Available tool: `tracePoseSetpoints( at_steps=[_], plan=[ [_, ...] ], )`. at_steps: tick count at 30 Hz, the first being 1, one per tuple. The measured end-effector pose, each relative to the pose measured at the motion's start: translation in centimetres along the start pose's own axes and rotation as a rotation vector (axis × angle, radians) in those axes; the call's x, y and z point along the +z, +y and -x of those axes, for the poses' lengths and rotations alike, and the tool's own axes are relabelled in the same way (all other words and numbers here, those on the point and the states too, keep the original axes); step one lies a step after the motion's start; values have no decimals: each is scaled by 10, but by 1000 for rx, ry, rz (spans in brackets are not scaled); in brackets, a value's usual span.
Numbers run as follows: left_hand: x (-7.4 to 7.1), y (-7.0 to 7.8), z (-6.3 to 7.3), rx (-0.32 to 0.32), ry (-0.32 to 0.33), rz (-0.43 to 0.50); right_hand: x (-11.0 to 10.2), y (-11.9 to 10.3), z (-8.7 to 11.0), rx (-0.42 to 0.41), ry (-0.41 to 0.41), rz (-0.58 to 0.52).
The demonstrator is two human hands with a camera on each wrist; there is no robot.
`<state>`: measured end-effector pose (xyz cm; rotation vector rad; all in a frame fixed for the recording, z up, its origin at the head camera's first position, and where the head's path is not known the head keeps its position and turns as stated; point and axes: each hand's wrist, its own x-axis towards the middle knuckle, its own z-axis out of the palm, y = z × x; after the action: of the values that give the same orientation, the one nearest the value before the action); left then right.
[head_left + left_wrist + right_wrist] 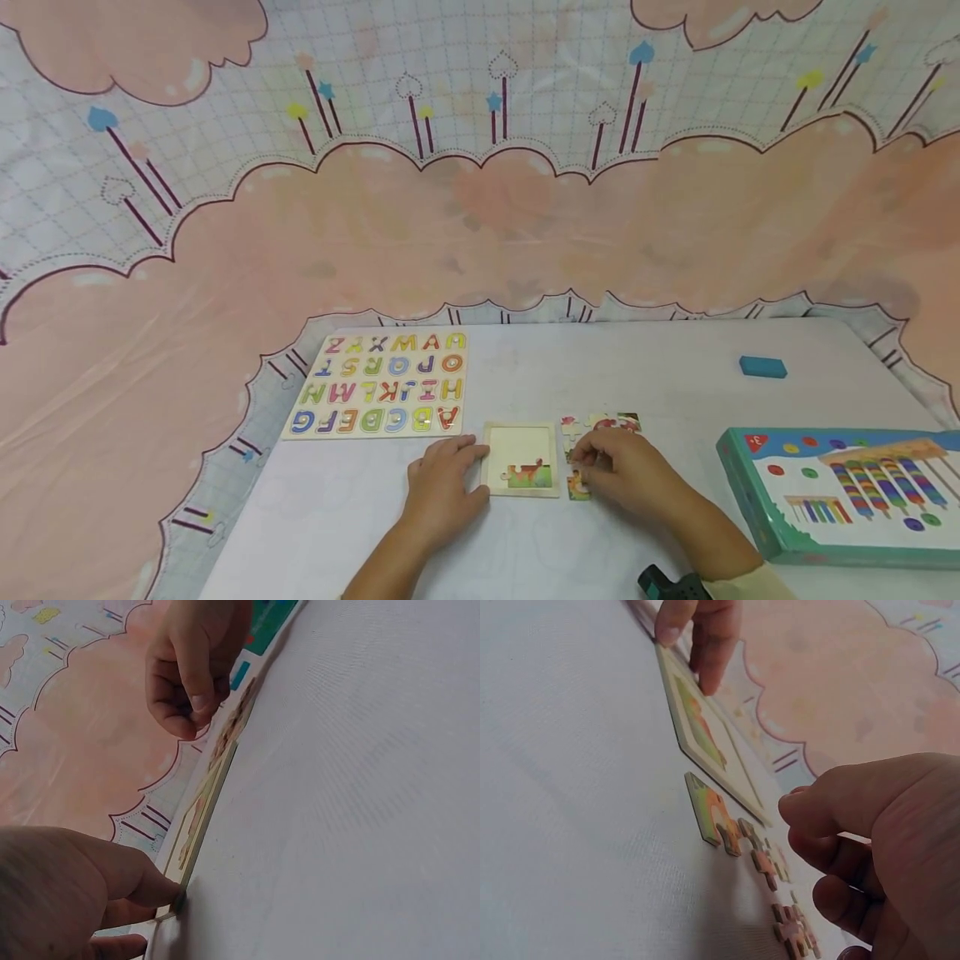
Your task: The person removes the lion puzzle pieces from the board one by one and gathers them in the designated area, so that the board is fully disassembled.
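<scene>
A square wooden puzzle tray (557, 467) lies flat, with a picture of an orange animal on green (527, 474) filling its lower right part. My left hand (446, 479) holds the tray at its left side, thumb at the near corner and fingers along the edge. To the tray's right lie loose jigsaw pieces, among them an orange-and-green piece (709, 814) and several red and pink ones (791, 934). Over these hovers my right hand (618, 471), fingers loosely bent, thumb close to the index finger. Nothing shows between those fingers in the wrist views.
Behind my left hand lies an alphabet board (382, 385) full of colourful letters. A large green toy box (847, 500) stands at the right, beyond my right forearm. Farther back sits a small blue block (762, 367). A patterned cloth (480, 225) hangs behind the white table.
</scene>
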<state>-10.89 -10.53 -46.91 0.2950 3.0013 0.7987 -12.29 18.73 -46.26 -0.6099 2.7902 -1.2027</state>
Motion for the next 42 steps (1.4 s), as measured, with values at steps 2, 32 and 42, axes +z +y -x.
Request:
tracePoseSetpoints(
  at_steps=[2, 32, 42],
  plan=[
    [0, 1, 0, -4, -2, 2, -1, -1, -1, -4, -5, -10],
    [5, 15, -5, 83, -30, 38, 20, -25, -54, -106, -253, -146],
    [9, 12, -9, 54, -45, 24, 30, -31, -63, -83, -334, -75]
  ],
)
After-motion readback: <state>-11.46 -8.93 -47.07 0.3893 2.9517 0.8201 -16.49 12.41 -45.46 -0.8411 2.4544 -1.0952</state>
